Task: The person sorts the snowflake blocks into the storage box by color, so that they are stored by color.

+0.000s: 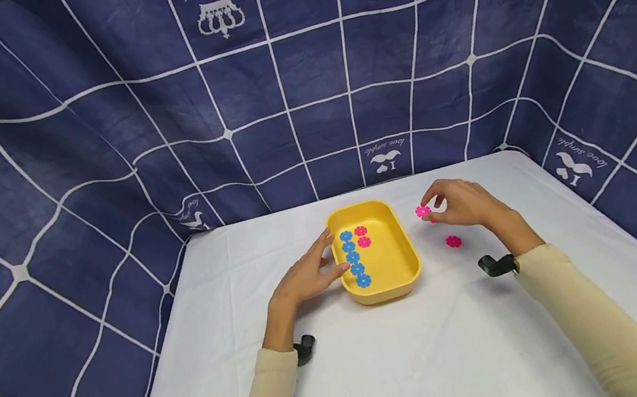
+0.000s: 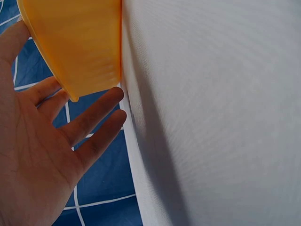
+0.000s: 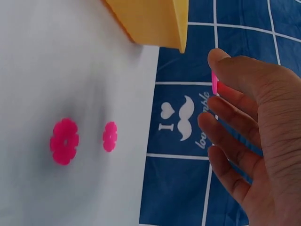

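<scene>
Slippage worries us: our right hand (image 1: 463, 201) pinches a pink flower disc (image 1: 422, 211) at the yellow tray's (image 1: 404, 256) three o'clock; the relaxed left hand (image 1: 308, 273) touches the tray, so nudging could scatter the discs.

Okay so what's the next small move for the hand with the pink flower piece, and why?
Probably carry it left over the yellow tray and set it below the two pink pieces. The right hand pinches a pink flower piece just outside the rim, blue pieces already form a column, and the left hand steadies the tray.
</scene>
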Available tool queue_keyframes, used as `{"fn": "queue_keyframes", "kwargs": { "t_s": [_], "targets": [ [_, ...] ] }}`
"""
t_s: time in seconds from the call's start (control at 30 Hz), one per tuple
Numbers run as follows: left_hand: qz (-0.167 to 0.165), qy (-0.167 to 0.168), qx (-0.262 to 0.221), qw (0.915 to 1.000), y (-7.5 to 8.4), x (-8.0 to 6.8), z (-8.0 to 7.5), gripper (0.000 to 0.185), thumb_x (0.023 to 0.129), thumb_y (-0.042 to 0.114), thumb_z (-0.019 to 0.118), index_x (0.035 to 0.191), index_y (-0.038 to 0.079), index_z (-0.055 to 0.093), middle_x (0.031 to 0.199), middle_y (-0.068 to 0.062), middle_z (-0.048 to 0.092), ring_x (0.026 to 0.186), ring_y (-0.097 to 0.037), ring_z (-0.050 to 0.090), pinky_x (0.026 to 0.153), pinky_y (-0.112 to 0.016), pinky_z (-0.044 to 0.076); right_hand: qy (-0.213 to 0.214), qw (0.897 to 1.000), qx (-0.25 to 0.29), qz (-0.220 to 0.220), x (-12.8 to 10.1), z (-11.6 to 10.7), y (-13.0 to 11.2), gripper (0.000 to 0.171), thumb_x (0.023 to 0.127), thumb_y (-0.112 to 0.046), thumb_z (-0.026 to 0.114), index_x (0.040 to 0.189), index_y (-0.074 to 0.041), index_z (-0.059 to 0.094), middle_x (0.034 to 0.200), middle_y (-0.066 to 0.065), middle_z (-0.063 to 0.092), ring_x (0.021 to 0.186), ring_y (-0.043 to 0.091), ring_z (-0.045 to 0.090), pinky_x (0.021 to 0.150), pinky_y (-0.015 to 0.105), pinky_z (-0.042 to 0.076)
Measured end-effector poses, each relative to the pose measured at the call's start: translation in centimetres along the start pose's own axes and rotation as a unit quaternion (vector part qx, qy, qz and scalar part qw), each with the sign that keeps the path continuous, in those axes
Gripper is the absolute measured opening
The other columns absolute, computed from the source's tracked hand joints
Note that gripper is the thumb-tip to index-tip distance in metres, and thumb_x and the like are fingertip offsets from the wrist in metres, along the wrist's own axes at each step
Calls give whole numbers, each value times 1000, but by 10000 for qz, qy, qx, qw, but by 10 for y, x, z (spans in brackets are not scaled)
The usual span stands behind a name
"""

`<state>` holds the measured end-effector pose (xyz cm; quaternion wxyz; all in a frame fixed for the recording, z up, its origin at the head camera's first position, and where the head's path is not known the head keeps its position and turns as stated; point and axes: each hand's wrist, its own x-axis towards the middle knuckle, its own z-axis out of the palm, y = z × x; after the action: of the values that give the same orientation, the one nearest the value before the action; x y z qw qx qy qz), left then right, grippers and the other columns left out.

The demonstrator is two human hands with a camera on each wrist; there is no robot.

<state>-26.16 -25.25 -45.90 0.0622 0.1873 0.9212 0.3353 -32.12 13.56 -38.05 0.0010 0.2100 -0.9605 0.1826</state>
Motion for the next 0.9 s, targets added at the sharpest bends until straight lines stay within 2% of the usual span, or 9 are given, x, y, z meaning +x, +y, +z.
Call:
{"fn": "queue_keyframes", "kwargs": {
  "t_s": [0.27, 0.47, 0.67, 0.9],
  "targets": [
    [-53, 25, -7, 10000, 1, -1, -1, 94, 90, 65, 64, 164, 28, 17, 162, 17, 31, 127, -13, 59, 111, -51, 41, 39, 9997, -30, -241, 12, 8, -16, 37, 81, -40, 85, 111, -20, 75, 106, 3, 72, 89, 22, 67, 69, 37, 58],
    [78, 29, 30, 10000, -1, -1, 0, 91, 91, 65, 62, 163, 27, 22, 166, 15, 25, 126, -14, 60, 110, -50, 43, -31, 9994, 21, -341, 20, 15, -27, 37, 81, -38, 85, 110, -18, 75, 109, 4, 72, 93, 24, 68, 72, 39, 59],
    [80, -25, 59, 9999, -2, 0, 0, 88, 91, 67, 61, 161, 26, 27, 167, 20, 17, 126, -15, 60, 111, -50, 42, -56, 9988, 12, -477, 28, 22, -37, 36, 81, -38, 84, 111, -19, 76, 110, 1, 71, 90, 21, 67, 70, 36, 58],
    [61, -32, 86, 9999, -1, 1, 0, 88, 91, 68, 60, 160, 23, 30, 167, 19, 15, 126, -16, 60, 111, -47, 43, -76, 9982, 58, -587, 35, 27, -49, 37, 82, -42, 84, 111, -20, 76, 107, 0, 71, 88, 22, 68, 71, 36, 57]
  ]
}}
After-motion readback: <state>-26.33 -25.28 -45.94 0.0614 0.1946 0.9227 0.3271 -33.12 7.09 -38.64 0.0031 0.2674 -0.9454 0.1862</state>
